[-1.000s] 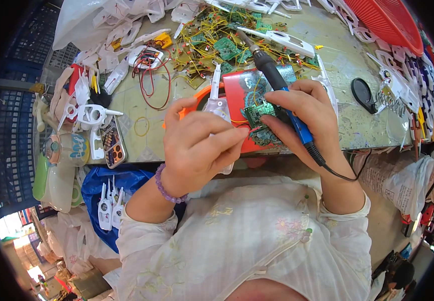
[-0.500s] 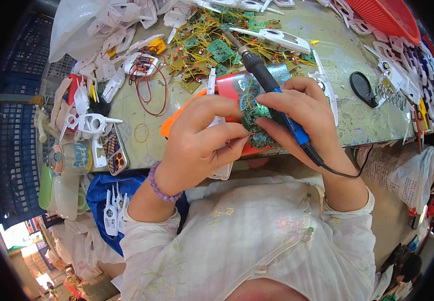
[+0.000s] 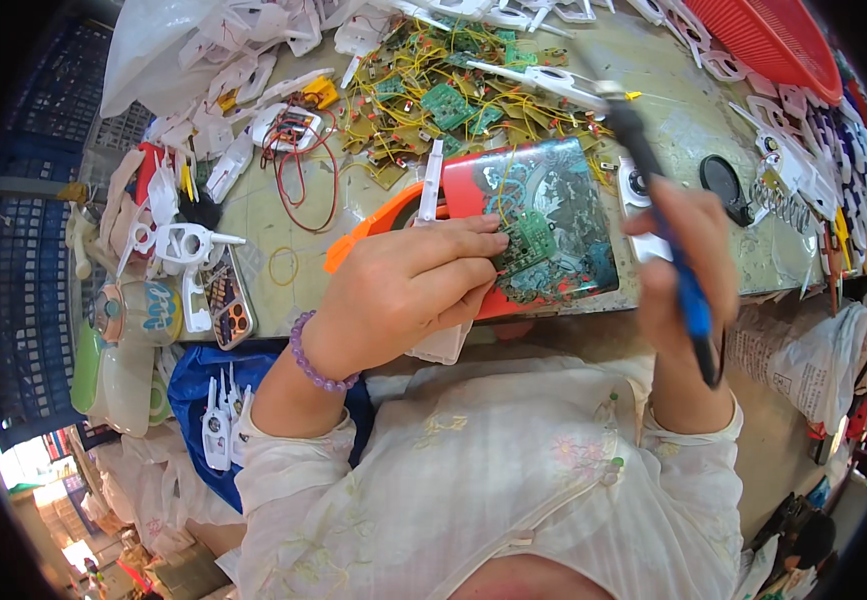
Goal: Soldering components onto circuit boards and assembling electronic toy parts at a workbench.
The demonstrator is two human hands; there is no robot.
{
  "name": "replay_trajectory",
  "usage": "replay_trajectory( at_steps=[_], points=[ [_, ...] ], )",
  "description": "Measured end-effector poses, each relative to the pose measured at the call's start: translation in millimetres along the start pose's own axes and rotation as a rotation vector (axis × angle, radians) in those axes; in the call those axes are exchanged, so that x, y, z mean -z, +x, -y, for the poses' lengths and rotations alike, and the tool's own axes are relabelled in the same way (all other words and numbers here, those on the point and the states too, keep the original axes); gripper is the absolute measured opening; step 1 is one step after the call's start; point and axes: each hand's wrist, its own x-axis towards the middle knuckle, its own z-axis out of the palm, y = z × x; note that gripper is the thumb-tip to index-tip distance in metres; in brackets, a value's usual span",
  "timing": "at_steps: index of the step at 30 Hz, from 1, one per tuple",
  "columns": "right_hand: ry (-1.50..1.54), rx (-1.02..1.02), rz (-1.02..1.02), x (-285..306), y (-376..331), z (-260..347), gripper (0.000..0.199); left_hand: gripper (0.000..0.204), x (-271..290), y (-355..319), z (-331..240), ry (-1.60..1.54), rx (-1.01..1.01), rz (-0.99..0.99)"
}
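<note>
At a crowded workbench (image 3: 253,215), a person's left hand (image 3: 403,295) curls over a small green circuit board (image 3: 525,243), fingertips pinching its near edge and pressing it flat against a dark patterned tray (image 3: 563,215) with a red border that lies close to the bench's front edge. The right hand (image 3: 678,265) is lifted off the work, closed in a fist-like grip around a soldering iron (image 3: 658,215) with a blue handle and black barrel; its metal tip points up and away over the bench, well apart from the board, and its black cord drops past the wrist toward the lap. A purple bead bracelet (image 3: 313,360) rings the left wrist. An orange plastic piece (image 3: 373,225) juts out from beneath the tray's left side, with a white plastic strip (image 3: 431,175) rising from it. Behind the tray a heap of green circuit boards tangled in yellow wires (image 3: 433,95) fills the middle of the bench, with white plastic housings (image 3: 253,60) piled to the left and along the far edge. A red basket (image 3: 773,35) sits at the far right corner, and a black disc (image 3: 723,180) lies right of the tray. The barest stretch of bench lies left of the tray, where a loop of red wire (image 3: 298,190) and a rubber band (image 3: 283,265) lie. A blue bag (image 3: 198,390) hangs below the front edge.
</note>
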Motion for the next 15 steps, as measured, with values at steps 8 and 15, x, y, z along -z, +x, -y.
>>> replay_trajectory(
  at_steps=[8, 15],
  points=[
    [0.328, 0.101, -0.238, 41.1, -47.8, 26.2, 0.036, 0.017, 1.5, 0.7, 0.7, -0.019, -0.003, 0.007],
    [0.428, 0.137, -0.050, 34.1, -55.7, 32.9, 0.020, 0.017, -3.1, -2.9, 2.7, 0.004, -0.016, -0.020]
  ],
)
